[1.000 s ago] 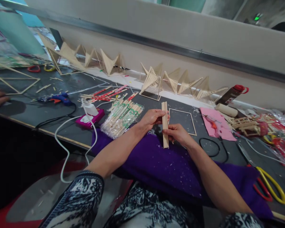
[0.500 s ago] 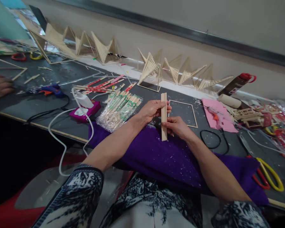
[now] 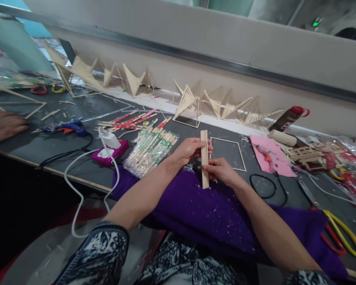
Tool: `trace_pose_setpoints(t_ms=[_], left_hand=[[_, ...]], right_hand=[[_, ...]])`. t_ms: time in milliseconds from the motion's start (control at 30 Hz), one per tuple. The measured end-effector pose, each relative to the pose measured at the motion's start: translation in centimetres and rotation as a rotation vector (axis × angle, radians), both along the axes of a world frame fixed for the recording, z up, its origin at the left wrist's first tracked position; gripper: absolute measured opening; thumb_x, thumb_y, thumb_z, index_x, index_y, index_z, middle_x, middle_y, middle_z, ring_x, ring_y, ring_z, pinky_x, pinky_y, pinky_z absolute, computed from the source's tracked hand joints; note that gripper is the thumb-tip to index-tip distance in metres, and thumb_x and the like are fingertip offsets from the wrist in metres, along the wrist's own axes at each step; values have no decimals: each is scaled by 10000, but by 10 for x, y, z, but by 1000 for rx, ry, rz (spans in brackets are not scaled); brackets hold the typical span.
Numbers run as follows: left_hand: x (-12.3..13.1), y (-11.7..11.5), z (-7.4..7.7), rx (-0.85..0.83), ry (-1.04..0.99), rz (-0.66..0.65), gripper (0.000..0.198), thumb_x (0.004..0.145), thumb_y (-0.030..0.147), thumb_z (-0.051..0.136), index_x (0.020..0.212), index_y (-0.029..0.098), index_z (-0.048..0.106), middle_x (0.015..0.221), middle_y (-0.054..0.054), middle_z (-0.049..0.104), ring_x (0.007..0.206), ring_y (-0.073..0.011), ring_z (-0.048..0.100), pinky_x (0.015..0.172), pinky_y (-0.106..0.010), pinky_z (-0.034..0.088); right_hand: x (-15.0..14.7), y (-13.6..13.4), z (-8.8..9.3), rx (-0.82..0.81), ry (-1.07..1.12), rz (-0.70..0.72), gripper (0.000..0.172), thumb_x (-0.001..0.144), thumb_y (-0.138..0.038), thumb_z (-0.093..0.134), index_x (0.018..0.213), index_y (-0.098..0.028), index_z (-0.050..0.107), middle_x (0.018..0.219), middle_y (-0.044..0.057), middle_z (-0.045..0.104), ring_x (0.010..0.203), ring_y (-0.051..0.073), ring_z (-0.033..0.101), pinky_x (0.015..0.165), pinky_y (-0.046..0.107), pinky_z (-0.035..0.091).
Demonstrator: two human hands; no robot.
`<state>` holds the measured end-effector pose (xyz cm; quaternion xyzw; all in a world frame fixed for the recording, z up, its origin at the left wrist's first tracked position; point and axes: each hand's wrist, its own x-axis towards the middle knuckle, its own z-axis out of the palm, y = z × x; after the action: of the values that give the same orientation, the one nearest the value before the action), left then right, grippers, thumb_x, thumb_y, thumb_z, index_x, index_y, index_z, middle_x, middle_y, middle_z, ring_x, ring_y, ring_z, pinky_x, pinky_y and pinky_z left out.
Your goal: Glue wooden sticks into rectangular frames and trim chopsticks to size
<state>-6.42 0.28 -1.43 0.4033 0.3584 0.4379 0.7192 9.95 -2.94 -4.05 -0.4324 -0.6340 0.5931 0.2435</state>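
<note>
Both my hands hold one upright bundle of wooden chopsticks [image 3: 205, 158] over the table's front edge. My left hand [image 3: 190, 151] is closed round its upper part, thumb across the front. Lower down, my right hand [image 3: 221, 170] pinches the bundle from the right side. Just behind my right hand lies a thin square stick frame [image 3: 242, 157] on the dark table [image 3: 178, 132]. Left of my left hand is a clear plastic pack of chopsticks [image 3: 151, 150] with green print. Purple cloth [image 3: 201, 213] covers the table edge beneath my forearms.
Twisted stick models [image 3: 188, 103] line the wall. Left are a blue glue gun [image 3: 74, 127], a magenta power block [image 3: 109, 152] and another person's hand [image 3: 8, 127]. Right are a pink glue gun [image 3: 268, 156] on pink paper, a bottle [image 3: 290, 118] and yellow-red scissors [image 3: 341, 233].
The camera view has tilted up, so everything sits lower in the picture. Both hands keep the same hold on the chopsticks.
</note>
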Motion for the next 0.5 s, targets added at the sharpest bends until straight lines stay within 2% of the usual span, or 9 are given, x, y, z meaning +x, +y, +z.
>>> trace_pose_setpoints(t_ms=[500], left_hand=[[-1,-2,2,2,-10,-12,226,756,230,613,955,127,643,851,-106,698,742,-175,659,687,-293,518]], right_hand=[[1,1,2,-18,16,41,340,680,-471,627,670,-133,590,466,-29,502,396,73,444,372,188,351]])
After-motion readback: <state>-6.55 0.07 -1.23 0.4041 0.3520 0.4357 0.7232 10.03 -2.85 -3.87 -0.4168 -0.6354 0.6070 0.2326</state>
